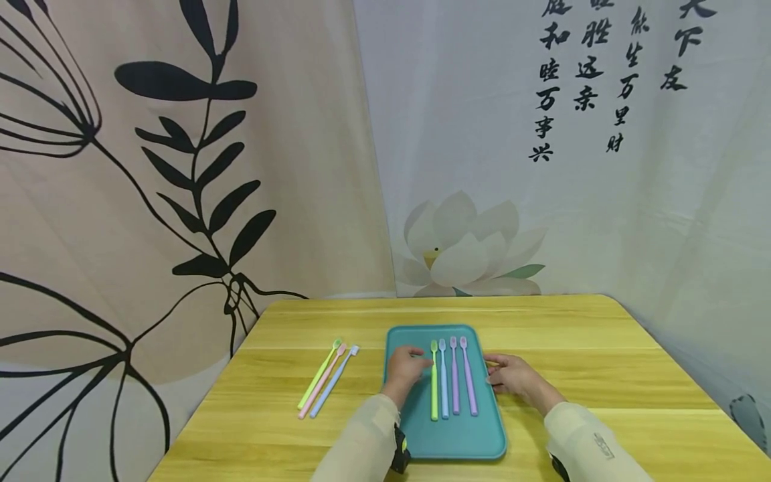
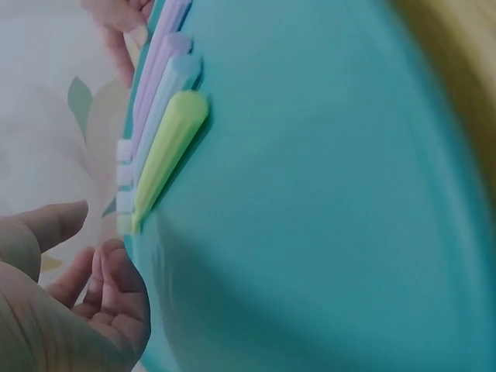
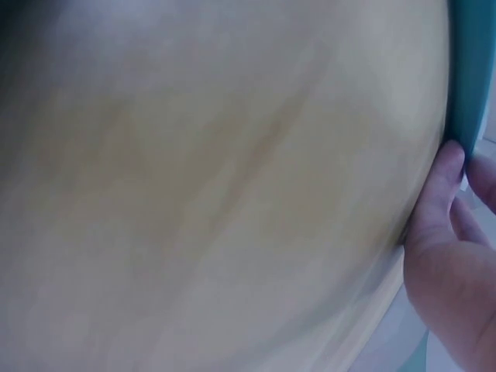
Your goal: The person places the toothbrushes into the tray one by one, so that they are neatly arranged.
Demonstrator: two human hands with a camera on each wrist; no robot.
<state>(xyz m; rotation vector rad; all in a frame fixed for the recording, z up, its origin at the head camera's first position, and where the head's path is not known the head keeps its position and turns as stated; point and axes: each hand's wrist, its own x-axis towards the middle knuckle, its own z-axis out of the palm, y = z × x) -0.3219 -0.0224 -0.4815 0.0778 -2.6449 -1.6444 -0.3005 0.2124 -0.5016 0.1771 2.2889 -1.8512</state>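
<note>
A teal tray lies on the table with several toothbrushes side by side on it. They are a green toothbrush, a blue toothbrush and two purple toothbrushes, heads toward the far edge. My left hand hovers over the tray's left part, close beside the green toothbrush; in the left wrist view its fingers bend loosely, the thumb stands apart, and nothing is held. At the tray's right edge, my right hand holds the rim between thumb and fingers.
Left of the tray, a yellow-green toothbrush, a pink toothbrush and another blue toothbrush lie close together on the wooden table. A printed curtain hangs behind the table's far edge.
</note>
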